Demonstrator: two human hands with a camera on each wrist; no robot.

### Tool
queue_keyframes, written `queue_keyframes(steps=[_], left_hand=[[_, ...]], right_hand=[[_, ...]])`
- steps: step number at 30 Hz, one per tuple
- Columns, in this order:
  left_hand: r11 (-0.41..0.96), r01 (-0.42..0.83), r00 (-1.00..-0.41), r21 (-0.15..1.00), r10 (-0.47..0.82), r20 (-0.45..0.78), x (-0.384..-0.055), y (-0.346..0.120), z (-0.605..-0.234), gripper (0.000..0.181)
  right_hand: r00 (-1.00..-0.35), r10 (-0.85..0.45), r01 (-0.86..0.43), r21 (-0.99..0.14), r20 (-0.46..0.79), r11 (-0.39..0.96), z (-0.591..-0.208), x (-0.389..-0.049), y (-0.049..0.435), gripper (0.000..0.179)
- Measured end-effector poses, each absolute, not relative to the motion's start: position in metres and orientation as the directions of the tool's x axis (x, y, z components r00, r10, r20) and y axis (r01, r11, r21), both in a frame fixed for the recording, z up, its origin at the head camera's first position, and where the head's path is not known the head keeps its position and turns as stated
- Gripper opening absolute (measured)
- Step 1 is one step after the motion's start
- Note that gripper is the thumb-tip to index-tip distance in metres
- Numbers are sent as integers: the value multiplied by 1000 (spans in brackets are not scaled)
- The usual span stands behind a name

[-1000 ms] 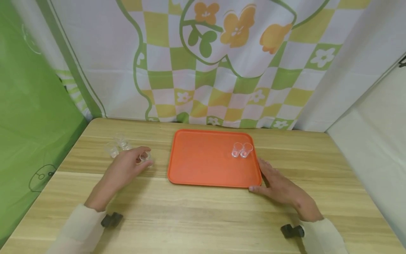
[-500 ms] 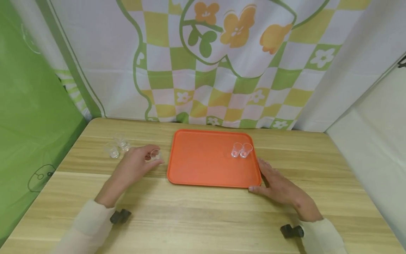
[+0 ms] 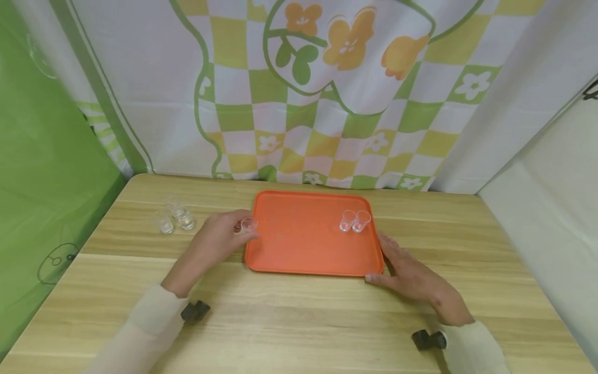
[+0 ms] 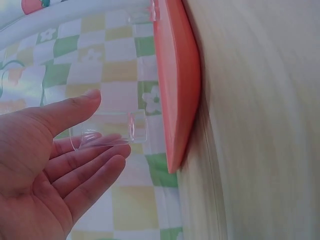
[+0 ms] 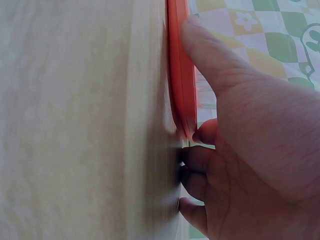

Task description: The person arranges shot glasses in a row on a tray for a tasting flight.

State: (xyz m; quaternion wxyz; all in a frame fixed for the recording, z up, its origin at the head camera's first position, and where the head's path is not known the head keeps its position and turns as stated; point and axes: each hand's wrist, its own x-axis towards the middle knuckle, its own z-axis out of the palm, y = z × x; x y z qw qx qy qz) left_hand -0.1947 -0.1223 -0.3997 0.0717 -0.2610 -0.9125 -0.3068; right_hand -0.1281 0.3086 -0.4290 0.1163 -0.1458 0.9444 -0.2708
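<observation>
A small clear cup [image 3: 249,224] is pinched upright between the thumb and fingers of my left hand [image 3: 216,238], over the left rim of the orange tray [image 3: 303,244]. In the left wrist view, the clear cup [image 4: 110,127] has its base above the tray edge [image 4: 182,85]. My right hand [image 3: 416,272] rests at the tray's near right corner, thumb along the front edge and fingers beside the right side. In the right wrist view, the thumb touches the tray rim [image 5: 182,75] and the fingertips [image 5: 185,202] meet the tabletop. Two clear cups [image 3: 358,223] stand side by side on the tray's right part.
Several more clear cups [image 3: 165,224] stand grouped on the wooden table [image 3: 299,317], left of the tray. Behind the table hangs a checked, flowered curtain [image 3: 327,130]. A green sheet [image 3: 51,156] borders the left side, and a pale one [image 3: 556,171] the right.
My left hand has carried the cup rightward, from beside the grouped cups to the tray's left rim. The right hand has stayed at the tray corner.
</observation>
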Motion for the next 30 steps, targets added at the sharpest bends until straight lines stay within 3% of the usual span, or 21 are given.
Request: queue_keyframes(steps=[13, 25, 30], left_hand=[[668, 526, -848, 527, 458, 267, -202, -88, -399, 32], [637, 570, -817, 519, 506, 277, -207, -60, -402, 21], [637, 557, -822, 533, 513, 247, -207, -46, -404, 32]], right_hand=[[-931, -334, -207, -539, -148, 816, -428, -128, 308, 104], [-929, -337, -207, -539, -154, 817, -427, -129, 307, 104], [-927, -341, -212, -534, -155, 819, -427, -130, 306, 105]])
